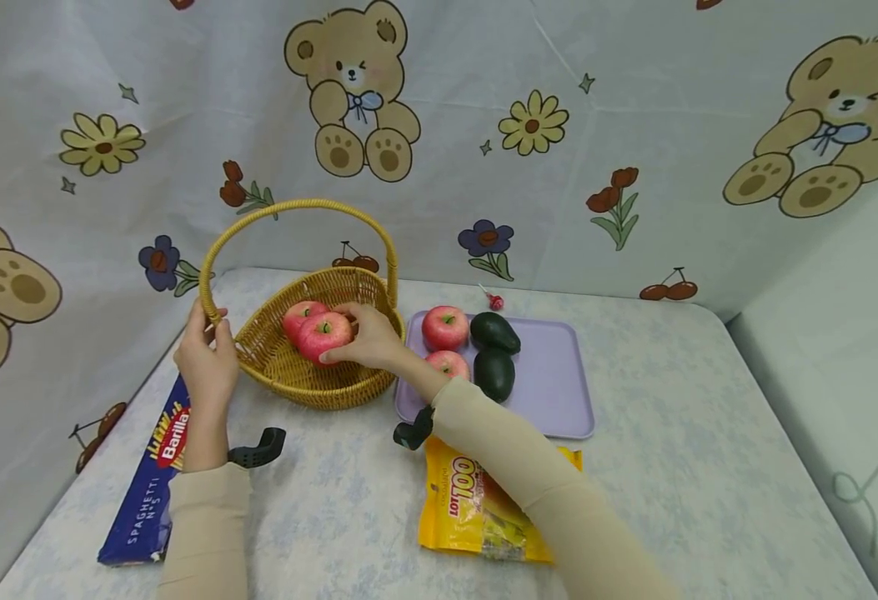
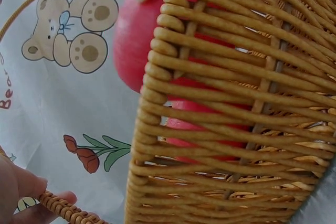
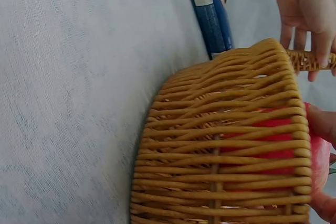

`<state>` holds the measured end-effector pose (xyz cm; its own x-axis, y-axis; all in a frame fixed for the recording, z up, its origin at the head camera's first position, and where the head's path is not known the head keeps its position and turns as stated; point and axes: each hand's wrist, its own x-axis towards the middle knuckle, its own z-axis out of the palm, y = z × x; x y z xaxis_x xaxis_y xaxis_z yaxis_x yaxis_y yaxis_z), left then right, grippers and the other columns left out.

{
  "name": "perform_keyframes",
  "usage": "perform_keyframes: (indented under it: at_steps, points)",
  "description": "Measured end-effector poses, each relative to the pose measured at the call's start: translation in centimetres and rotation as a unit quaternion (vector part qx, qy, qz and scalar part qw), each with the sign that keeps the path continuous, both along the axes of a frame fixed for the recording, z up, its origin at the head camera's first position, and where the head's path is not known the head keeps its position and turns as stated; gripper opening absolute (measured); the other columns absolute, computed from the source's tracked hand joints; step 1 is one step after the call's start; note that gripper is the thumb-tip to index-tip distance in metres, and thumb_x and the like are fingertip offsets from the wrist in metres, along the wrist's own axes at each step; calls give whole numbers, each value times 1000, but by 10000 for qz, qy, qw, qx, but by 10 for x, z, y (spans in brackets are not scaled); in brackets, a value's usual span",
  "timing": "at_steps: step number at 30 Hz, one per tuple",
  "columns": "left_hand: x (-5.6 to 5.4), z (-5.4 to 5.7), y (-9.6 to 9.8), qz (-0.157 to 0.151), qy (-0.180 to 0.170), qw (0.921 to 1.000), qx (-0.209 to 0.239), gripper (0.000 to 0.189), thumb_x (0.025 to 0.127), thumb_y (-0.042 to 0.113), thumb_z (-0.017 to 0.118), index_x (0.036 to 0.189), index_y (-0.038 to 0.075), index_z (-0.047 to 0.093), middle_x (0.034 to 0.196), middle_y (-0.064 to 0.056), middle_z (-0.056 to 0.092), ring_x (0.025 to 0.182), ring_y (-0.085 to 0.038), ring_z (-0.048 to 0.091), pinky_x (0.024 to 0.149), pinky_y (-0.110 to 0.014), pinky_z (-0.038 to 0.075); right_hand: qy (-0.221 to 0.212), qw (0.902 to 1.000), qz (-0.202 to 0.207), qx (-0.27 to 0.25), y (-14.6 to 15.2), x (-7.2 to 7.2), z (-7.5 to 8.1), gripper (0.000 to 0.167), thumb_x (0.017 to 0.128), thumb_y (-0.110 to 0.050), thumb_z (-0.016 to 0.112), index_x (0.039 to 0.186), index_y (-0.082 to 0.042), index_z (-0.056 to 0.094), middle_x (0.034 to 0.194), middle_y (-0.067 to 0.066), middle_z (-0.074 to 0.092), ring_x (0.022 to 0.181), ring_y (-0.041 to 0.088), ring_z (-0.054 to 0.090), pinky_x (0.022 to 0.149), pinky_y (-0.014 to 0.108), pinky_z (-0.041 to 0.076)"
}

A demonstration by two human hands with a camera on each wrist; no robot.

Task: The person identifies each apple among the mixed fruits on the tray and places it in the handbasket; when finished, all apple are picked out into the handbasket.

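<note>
A yellow wicker basket [image 1: 318,396] with a tall arched handle stands at the back left of the table. At the handle's left base my left hand [image 1: 208,354] grips the woven handle [image 2: 65,208] between thumb and fingers. Inside the basket are two red apples, one [image 1: 301,317] behind the other. My right hand [image 1: 369,336] reaches over the rim and holds the front apple [image 1: 323,335] between thumb and fingers. Through the weave, red apple skin shows in both wrist views.
Right of the basket, a lilac tray [image 1: 554,383] bears two apples [image 1: 446,328] and two dark green avocados [image 1: 494,375]. A lollipop [image 1: 494,301] lies behind it. A yellow food packet [image 1: 454,508] is under the right forearm; a blue spaghetti box [image 1: 142,500] lies by the left.
</note>
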<state>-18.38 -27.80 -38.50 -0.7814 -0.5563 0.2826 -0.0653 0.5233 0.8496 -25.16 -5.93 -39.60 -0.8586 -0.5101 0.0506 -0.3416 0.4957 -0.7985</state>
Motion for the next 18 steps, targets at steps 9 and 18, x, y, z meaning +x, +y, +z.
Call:
perform_keyframes:
  at_steps: [9, 18]
  points:
    - [-1, 2, 0, -67, 85, 9999, -40, 40, 103, 16, 41, 142, 18, 47, 132, -11, 60, 125, -30, 58, 99, -52, 48, 534, 9944, -118, 901, -10, 0, -11, 78, 72, -44, 83, 137, -15, 52, 135, 1, 57, 120, 17, 55, 99, 37, 48]
    - [-1, 0, -1, -14, 37, 10000, -24, 37, 103, 17, 42, 139, 17, 49, 132, -11, 60, 125, -30, 58, 99, -52, 48, 523, 9844, -155, 1670, -15, 4, -12, 78, 71, -49, 82, 137, -21, 53, 134, -3, 58, 119, 16, 56, 96, 40, 47]
